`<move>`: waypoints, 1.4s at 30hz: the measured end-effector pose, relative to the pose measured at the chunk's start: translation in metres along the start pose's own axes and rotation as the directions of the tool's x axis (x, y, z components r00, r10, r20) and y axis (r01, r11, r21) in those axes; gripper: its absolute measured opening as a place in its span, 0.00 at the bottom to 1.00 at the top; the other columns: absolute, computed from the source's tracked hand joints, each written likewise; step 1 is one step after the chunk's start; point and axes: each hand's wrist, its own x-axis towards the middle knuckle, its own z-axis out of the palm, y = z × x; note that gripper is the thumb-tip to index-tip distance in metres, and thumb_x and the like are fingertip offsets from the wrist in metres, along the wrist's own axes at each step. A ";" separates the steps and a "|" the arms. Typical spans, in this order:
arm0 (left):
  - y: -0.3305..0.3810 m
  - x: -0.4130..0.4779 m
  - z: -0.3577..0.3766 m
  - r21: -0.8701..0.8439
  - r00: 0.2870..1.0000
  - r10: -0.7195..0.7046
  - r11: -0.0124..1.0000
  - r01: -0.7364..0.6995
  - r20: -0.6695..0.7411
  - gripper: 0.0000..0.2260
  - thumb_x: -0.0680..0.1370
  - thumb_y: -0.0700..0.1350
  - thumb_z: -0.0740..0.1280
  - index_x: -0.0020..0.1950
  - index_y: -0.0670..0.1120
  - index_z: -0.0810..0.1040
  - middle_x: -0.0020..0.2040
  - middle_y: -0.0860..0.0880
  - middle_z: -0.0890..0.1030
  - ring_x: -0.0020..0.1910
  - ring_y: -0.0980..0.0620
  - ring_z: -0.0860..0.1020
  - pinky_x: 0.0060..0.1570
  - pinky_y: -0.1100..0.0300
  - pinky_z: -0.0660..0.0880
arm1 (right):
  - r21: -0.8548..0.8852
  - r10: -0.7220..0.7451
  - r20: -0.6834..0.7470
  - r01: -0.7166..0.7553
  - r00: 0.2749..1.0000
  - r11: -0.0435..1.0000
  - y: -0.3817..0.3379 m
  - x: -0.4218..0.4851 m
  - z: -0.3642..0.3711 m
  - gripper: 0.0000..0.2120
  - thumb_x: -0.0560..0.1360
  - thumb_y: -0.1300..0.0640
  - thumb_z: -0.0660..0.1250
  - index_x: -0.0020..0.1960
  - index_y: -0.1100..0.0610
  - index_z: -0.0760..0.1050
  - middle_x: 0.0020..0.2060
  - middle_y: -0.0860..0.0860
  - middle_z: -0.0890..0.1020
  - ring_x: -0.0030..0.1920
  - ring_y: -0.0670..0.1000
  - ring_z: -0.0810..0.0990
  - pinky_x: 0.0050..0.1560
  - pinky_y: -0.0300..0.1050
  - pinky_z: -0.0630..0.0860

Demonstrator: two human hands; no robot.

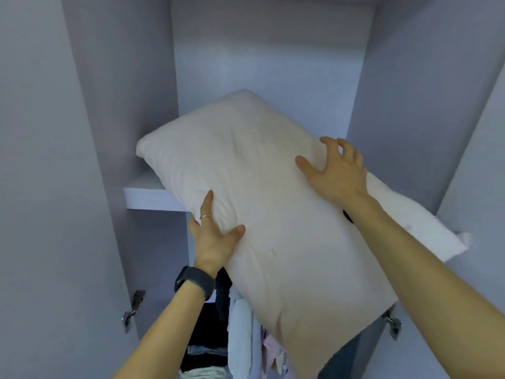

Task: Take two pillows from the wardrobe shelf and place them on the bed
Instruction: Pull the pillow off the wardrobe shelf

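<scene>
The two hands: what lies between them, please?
In the head view, only the cream pillow lies between the left hand and the right hand; both touch it.

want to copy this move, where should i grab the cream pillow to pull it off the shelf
Grip the cream pillow by its two long side edges, coming from the front and below. It hangs tilted over the shelf edge, so both sides are exposed. The left hand pinches the left edge from underneath; the right hand lies spread on top near the right edge. A second white pillow lies beneath it.
</scene>
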 end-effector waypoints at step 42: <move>-0.222 -0.349 -0.082 0.304 0.697 -0.522 0.647 0.699 -0.492 0.40 0.59 0.81 0.65 0.68 0.79 0.55 0.55 0.55 0.67 0.44 0.60 0.72 0.51 0.58 0.70 | 0.316 0.109 0.703 -0.445 0.703 0.838 0.150 -0.411 0.216 0.46 0.62 0.26 0.74 0.74 0.37 0.60 0.62 0.47 0.70 0.53 0.47 0.74 0.53 0.45 0.71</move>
